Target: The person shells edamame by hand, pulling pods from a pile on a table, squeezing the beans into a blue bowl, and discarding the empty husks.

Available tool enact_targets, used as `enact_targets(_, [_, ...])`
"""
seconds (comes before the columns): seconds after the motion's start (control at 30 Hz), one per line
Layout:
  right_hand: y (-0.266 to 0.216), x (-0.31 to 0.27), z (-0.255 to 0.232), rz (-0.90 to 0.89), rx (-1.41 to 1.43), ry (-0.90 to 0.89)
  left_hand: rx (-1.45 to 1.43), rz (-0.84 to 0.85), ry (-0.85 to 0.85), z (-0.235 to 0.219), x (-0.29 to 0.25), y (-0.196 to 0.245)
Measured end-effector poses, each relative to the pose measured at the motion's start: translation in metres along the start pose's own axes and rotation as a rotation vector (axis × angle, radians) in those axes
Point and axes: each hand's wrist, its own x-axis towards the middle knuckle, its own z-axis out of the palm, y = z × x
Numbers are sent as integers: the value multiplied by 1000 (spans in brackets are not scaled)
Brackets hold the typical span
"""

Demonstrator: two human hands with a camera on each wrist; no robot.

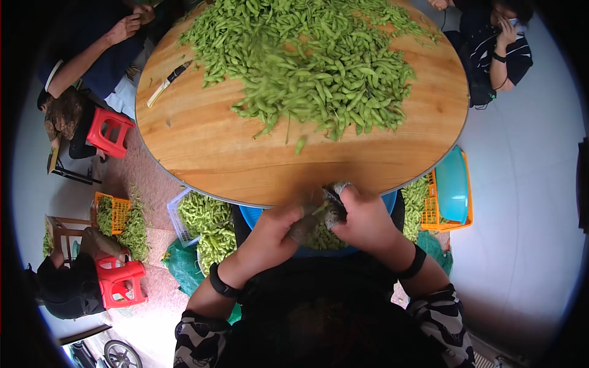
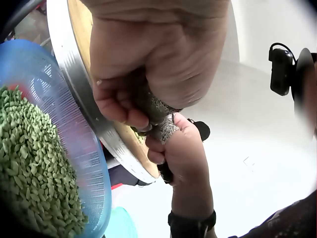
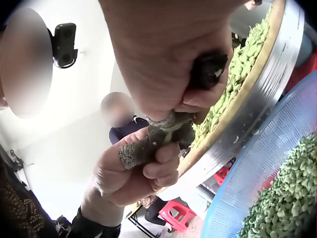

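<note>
Both hands meet over the table's near edge, with grey speckled covers on the thumbs. My left hand point(image 1: 273, 236) pinches a green soybean pod point(image 3: 171, 134), only a sliver of which shows between the fingertips in the right wrist view. My right hand point(image 1: 371, 224) has its fingers curled round a black handle point(image 3: 210, 69), whose end pokes out of the palm; its other end is hidden. The right thumb is right at the pod. Below the hands sits a blue basket point(image 2: 94, 163) holding shelled green beans point(image 2: 34, 168).
A large heap of pods point(image 1: 331, 73) covers the far part of the round wooden table point(image 1: 202, 147). At its left lies a black-handled knife point(image 1: 169, 83). Crates of pods point(image 1: 202, 214), an orange basket point(image 1: 463, 214) and red stools point(image 1: 110, 132) stand around. Other people sit nearby.
</note>
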Motion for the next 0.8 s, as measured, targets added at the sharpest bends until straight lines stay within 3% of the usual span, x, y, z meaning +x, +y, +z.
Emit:
enact_targets(0.07, [-2, -7, -2, -14, 13, 52, -154, -266, 56, -9, -5, 9])
enact_targets(0.13, [-2, -16, 1, -13, 19, 58, -108, -251, 129, -13, -10, -1])
enact_targets(0.2, [-4, -23, 3, -182, 83, 100, -22, -360, 151, -15, -16, -8])
enact_targets(0.27, [-10, -21, -4, -208, 22, 110, 51, -273, 159, -12, -12, -7])
enact_targets(0.33, [-19, -11, -4, -95, 163, 287, 124, -189, 166, -8, -7, -1])
enact_targets(0.4, [-18, -5, 6, -161, 238, 263, 173, -62, 45, -10, -2, 10])
enact_targets(0.47, [-17, -2, 6, -229, 315, 232, 138, -39, -10, -7, -3, 6])
enact_targets(0.53, [-15, -3, -5, 265, 973, -327, -213, 61, 67, -1, 0, 3])
enact_targets(0.57, [-10, -1, -4, 269, 974, -333, -215, 55, 69, -3, -3, 2])
enact_targets(0.63, [-1, 2, 3, 456, 1538, -495, -842, -383, -119, -9, -12, -2])
enact_targets(0.67, [-1, 3, 2, 462, 1538, -501, -846, -388, -115, -10, -13, -1])
enact_targets(0.73, [-6, 6, -1, 352, 1069, -360, -744, -369, 9, -15, -12, 0])
enact_targets(0.77, [9, 7, 22, -144, 807, -67, -659, -275, 69, -20, -15, 0])
enact_targets(0.8, [8, 10, 17, -142, 811, -72, -660, -281, 71, -27, -21, -2])
